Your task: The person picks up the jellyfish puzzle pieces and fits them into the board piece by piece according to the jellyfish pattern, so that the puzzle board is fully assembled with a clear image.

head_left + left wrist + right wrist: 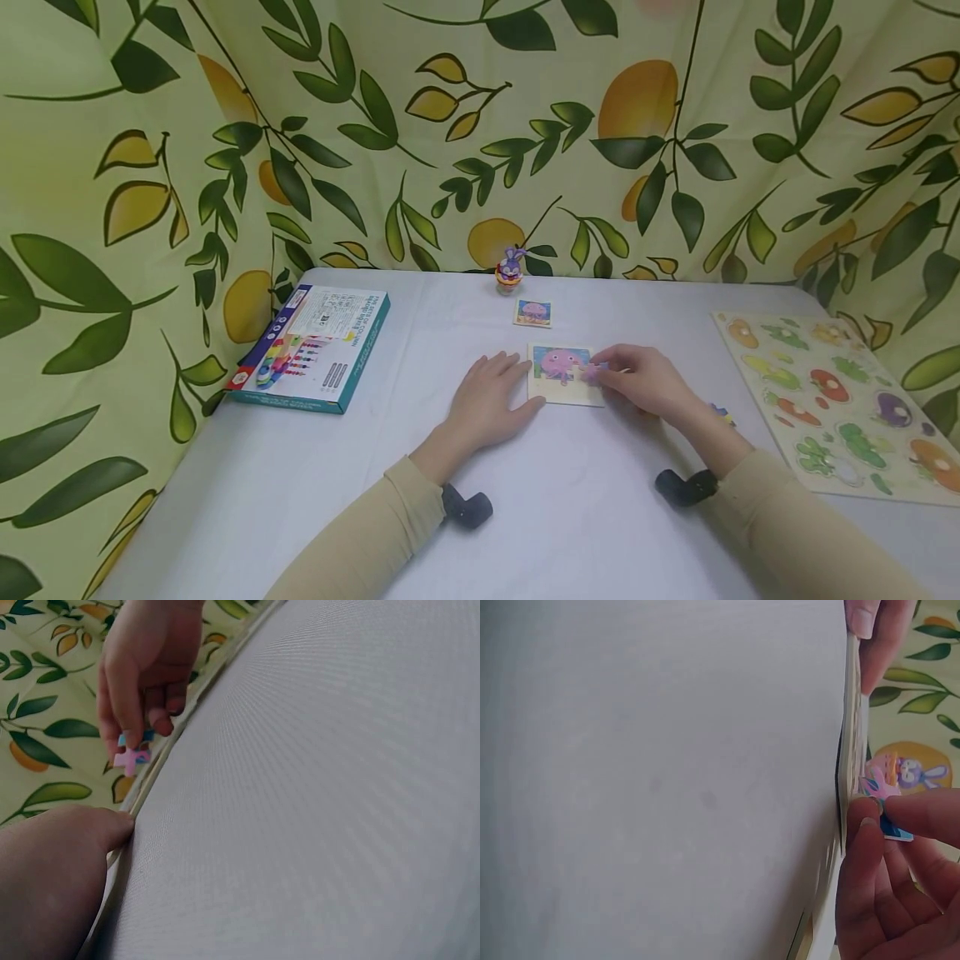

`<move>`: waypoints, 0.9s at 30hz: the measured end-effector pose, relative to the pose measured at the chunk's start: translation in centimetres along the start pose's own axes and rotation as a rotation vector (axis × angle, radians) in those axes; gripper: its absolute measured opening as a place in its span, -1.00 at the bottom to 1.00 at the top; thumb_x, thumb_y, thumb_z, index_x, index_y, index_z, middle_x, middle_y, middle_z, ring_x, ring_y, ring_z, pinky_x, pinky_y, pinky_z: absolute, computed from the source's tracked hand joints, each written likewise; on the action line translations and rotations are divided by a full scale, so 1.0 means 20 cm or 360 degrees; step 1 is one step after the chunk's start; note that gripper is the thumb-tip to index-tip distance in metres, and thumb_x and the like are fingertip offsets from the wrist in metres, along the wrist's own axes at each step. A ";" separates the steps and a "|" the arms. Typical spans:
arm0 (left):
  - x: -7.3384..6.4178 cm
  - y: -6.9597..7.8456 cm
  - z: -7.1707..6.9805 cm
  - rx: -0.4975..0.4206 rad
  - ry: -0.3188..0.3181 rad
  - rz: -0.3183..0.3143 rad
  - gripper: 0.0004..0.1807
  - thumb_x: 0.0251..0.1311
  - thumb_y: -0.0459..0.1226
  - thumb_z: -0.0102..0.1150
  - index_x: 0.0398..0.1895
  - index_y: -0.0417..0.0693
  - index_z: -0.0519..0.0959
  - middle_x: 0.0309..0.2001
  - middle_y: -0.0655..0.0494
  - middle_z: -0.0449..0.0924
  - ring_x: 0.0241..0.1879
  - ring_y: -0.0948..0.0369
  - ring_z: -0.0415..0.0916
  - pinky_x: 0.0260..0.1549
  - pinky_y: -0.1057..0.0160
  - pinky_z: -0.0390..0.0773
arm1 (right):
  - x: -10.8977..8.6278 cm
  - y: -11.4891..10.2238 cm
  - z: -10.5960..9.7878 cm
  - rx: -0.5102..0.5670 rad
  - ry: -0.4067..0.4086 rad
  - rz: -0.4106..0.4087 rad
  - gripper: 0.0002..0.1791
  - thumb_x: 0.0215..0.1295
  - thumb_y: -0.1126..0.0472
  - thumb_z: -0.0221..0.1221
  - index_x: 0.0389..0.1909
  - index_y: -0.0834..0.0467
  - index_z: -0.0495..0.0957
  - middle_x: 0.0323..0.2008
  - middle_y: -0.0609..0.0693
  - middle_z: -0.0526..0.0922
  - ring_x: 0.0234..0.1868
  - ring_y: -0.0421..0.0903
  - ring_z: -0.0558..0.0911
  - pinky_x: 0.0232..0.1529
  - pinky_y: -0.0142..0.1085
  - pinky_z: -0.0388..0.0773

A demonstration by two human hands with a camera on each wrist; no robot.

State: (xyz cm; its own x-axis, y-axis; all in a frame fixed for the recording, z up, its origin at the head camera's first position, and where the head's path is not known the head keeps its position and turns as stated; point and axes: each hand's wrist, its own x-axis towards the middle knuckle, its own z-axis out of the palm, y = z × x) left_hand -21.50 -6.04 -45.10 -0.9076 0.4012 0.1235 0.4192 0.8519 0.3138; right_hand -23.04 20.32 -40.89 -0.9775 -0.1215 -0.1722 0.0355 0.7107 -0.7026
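A small jigsaw board (549, 390) with a pink cartoon octopus picture lies mid-table, the lower part of its tray bare wood. My left hand (487, 400) rests at its left edge, fingers extended and thumb near the lower corner. Over the board's right side, my right hand (648, 379) pinches a pink and blue puzzle piece (132, 760) between thumb and fingers. The right wrist view shows the puzzle piece (895, 827) held by its edge. Beyond the board lies a small picture card (533, 312) with a similar pink figure.
A boxed toy set (307, 346) lies at the left. At the right is a wooden board of fruit and vegetable pieces (798, 421). A rabbit figurine (510, 270) stands at the back. Small colourful pieces (723, 414) lie partly hidden by my right forearm.
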 end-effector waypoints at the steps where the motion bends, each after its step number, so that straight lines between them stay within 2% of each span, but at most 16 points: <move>1: 0.00 0.00 0.00 0.0001 0.0000 0.0000 -0.28 0.40 0.22 0.03 0.49 0.08 0.41 0.49 0.07 0.33 0.53 0.11 0.13 0.56 0.07 -0.07 | 0.00 0.00 0.00 -0.0005 0.0002 -0.0011 -0.60 0.37 0.00 0.32 0.13 0.10 0.65 -0.06 0.16 0.62 -0.33 0.02 0.56 -0.50 -0.24 0.56; 10: 0.00 -0.01 0.01 0.0000 -0.0003 0.0002 -0.28 0.40 0.23 0.02 0.49 0.08 0.41 0.50 0.07 0.32 0.53 0.11 0.12 0.56 0.08 -0.08 | 0.03 -0.01 0.03 0.0013 0.0007 0.0025 -0.60 0.41 0.03 0.28 0.14 0.14 0.52 0.01 0.22 0.67 -0.14 0.06 0.64 -0.24 -0.25 0.65; 19: 0.01 -0.01 0.01 0.0008 -0.0001 -0.0003 -0.28 0.40 0.23 0.03 0.49 0.10 0.41 0.50 0.08 0.32 0.53 0.11 0.12 0.56 0.08 -0.07 | 0.05 -0.03 0.05 0.0050 0.0012 0.0025 -0.61 0.38 0.05 0.32 0.08 0.17 0.55 -0.05 0.20 0.68 -0.27 0.01 0.63 -0.28 -0.28 0.63; 27: 0.01 -0.01 0.02 0.0018 -0.0011 -0.0012 -0.27 0.40 0.24 0.02 0.50 0.10 0.41 0.50 0.09 0.32 0.54 0.12 0.12 0.56 0.08 -0.08 | 0.06 -0.03 0.06 -0.0039 0.0059 -0.0006 -0.64 0.38 0.03 0.30 0.05 0.15 0.58 -0.05 0.16 0.66 -0.16 0.06 0.58 -0.30 -0.28 0.59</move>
State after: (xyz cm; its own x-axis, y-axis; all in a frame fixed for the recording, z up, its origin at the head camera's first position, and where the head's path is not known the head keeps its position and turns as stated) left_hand -21.75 -6.03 -45.47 -0.9107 0.3969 0.1146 0.4126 0.8586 0.3043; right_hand -23.87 18.84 -41.53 -0.9847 -0.0988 -0.1435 0.0270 0.7272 -0.6859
